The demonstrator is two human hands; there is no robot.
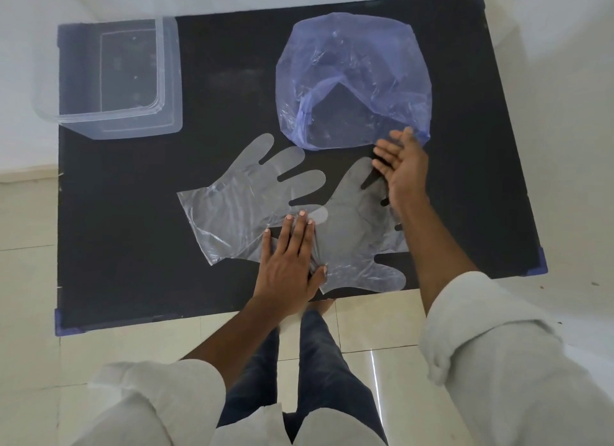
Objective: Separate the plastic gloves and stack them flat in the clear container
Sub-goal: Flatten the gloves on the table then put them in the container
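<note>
Fingers of your left hand (pixel 289 266) lie flat and close together, pressing where two clear gloves overlap on the black table (pixel 133 229), while your right hand (pixel 403 171) hovers open, fingers loosely spread. Beyond it sits the bluish plastic bag (pixel 354 76); the clear container (pixel 113 76) stands empty at the far left corner. One glove (pixel 246 196) fans toward the far side, the other glove (pixel 357 243) lies under your right forearm

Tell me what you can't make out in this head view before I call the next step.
- Right glove: its far fingers are hidden under the right hand and forearm.
- Where the left hand presses the glove overlap, layer count is unreadable.
- Blue bag: crumpled film; whether more gloves are inside is unclear.
- Clear container: left rim fades into the white floor.
</note>
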